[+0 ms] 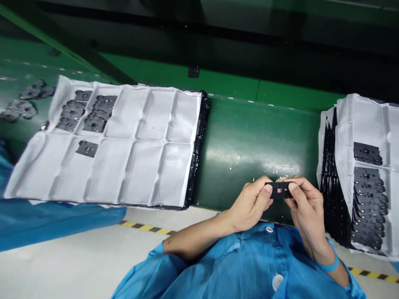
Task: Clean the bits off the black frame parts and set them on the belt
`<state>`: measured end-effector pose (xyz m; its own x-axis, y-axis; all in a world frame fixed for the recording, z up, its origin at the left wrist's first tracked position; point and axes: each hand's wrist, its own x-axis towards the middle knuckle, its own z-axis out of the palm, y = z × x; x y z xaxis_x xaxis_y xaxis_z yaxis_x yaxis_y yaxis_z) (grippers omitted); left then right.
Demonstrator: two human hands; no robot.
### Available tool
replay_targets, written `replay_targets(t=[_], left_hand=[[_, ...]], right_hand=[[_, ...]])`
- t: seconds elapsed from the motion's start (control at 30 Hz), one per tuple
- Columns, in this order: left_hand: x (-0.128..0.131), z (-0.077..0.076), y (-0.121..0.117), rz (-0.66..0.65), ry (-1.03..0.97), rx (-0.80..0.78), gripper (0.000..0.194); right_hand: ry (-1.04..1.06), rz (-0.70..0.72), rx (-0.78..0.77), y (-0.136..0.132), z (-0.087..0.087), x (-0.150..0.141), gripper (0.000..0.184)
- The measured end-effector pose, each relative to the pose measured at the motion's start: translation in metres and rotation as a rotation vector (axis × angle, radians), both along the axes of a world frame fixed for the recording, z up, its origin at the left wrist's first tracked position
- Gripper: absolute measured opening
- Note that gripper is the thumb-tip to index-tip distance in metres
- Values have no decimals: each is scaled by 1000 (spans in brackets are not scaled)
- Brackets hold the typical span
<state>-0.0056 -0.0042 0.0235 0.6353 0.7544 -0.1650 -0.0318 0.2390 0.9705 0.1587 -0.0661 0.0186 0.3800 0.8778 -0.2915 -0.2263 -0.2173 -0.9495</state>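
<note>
Between my two hands, a flat black plastic part point(277, 190) with small rectangular cut-outs is held near the front edge of the green work surface. My left hand point(253, 200) is closed on its left end, thumb on top. At the other end, my right hand point(304, 201) pinches the part between thumb and fingers. Just beyond the part lies a small pile of pale crumbs point(282, 179). On the right, a cloth-lined tray point(344, 137) holds a row of overlapping black parts point(369, 207) and a smaller group point(368, 153) behind it.
A white-lined compartment tray point(149, 162) on the left holds several black parts point(100, 113). Loose parts point(20, 110) lie at far left. One black piece point(193, 72) sits on the back ledge. A green beam point(71, 45) slants overhead. A blue sleeve point(62, 220) shows at left.
</note>
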Motion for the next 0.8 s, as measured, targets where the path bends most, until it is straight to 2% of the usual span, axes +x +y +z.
replay_targets(t=[0.17,0.33,0.6,0.8], left_hand=[[0,3,2,18,-28,-66,45],[1,4,2,20,-42,-117,46],[1,5,2,-21,-1,-105,44],[0,7,5,-65,14,-114,33]], right_hand=[[37,85,-16,-1,7,3,23],[58,89,-13,-2,10,4,21],[42,-14,-54,-1,2,1,27],[-22,-86,-46,2,1,-2,26]])
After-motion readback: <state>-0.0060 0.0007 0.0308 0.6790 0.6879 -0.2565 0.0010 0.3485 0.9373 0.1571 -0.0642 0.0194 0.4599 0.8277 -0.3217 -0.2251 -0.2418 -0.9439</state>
